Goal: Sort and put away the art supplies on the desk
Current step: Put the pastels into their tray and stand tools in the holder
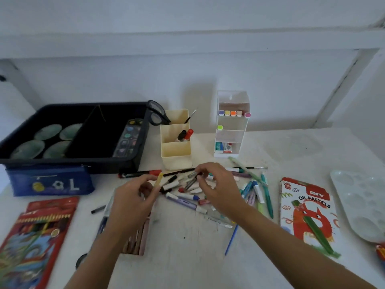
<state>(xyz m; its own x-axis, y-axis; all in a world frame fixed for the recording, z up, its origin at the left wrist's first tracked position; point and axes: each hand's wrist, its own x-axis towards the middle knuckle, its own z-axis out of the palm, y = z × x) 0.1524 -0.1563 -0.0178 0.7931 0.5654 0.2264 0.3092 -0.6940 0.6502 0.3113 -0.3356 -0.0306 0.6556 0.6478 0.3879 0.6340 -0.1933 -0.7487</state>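
White desk point(187, 257) carries a loose heap of markers and pens point(187, 198) at centre, directly in front of a cream organiser point(176, 157). The left hand point(133, 203) is over the heap's left edge, thumb and curled fingers pinching a pale yellow stick point(159, 180), roughly upright. The right hand point(218, 186), close beside it, pinches a grey pen-like item point(192, 178) between thumb and forefinger; its exact kind cannot be told. Black tray point(133, 161) and blue pencil case point(50, 182) lie left, oil pastels box point(308, 211) right.
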